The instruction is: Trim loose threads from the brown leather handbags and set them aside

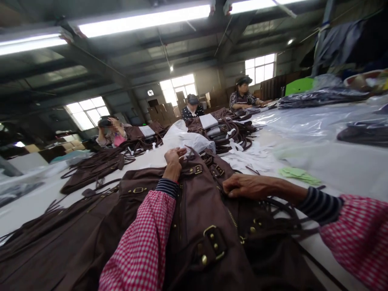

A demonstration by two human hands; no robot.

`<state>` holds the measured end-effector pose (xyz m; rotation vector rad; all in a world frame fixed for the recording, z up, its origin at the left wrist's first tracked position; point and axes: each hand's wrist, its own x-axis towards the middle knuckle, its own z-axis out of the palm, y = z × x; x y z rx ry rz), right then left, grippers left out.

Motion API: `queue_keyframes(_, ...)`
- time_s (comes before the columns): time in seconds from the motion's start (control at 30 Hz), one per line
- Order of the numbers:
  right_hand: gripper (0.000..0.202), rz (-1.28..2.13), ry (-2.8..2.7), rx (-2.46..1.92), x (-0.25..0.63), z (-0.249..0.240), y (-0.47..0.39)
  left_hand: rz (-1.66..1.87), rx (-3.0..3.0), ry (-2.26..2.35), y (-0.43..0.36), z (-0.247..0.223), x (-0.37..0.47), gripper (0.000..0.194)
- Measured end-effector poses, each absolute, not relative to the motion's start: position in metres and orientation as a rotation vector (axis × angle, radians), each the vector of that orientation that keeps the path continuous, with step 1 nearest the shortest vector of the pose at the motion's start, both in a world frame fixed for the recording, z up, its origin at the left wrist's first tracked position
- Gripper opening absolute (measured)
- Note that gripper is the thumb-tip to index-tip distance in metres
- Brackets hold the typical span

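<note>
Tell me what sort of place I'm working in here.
Most likely a bag factory floor: brown bags under both hands, more bags piled along the long table, cardboard boxes stacked behind seated workers.

Across my counter, clear plastic sheeting covers the far right side. Green paper slips lie near white tags scattered mid-counter. A white plastic bag sits beyond them. Three seated people work at the far edge beside piles of brown straps. Cardboard boxes stand under the windows. Tube lights run overhead.
</note>
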<state>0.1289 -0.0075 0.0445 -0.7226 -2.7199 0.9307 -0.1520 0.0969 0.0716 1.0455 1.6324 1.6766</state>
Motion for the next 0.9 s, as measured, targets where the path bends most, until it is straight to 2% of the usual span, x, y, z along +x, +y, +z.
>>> queue_keyframes(0.07, 0.006, 0.891, -2.718, -0.71, 0.127, 0.041, -0.009, 1.603, 1.253, 1.662, 0.086, 0.08, -0.145, 0.012)
queue_keyframes(0.2, 0.013, 0.802, -2.636, -0.749, 0.125, 0.032, -0.019, 1.377, 1.739, 1.617, 0.043, 0.103, -0.125, 0.028)
queue_keyframes(0.3, 0.015, 0.619, -2.522, -0.839, 0.122, 0.022, -0.028, 0.806, 2.378, 1.374, -0.004, 0.105, -0.117, 0.022)
queue_keyframes(0.37, 0.012, 0.535, -2.484, -0.857, 0.119, 0.018, -0.031, 0.356, 2.719, 1.251, -0.032, 0.094, -0.12, 0.033)
queue_keyframes(0.43, 0.014, 0.527, -2.494, -0.812, 0.118, 0.02, -0.031, 0.169, 2.814, 1.35, -0.05, 0.079, -0.126, 0.043)
queue_keyframes(0.57, 0.014, 0.605, -2.619, -0.659, 0.124, 0.037, -0.034, 0.134, 2.755, 1.56, -0.055, 0.059, -0.134, 0.049)
queue_keyframes(0.67, 0.015, 0.527, -2.664, -0.758, 0.134, 0.052, -0.046, 0.126, 2.737, 1.57, -0.051, 0.058, -0.132, 0.05)
queue_keyframes(0.8, 0.014, 0.376, -2.43, -0.964, 0.147, 0.066, -0.078, 0.197, 2.738, 1.569, -0.049, 0.059, -0.131, 0.049)
queue_keyframes(0.9, 0.015, 0.524, -2.281, -0.946, 0.155, 0.07, -0.116, 0.335, 2.746, 1.531, -0.056, 0.064, -0.13, 0.045)
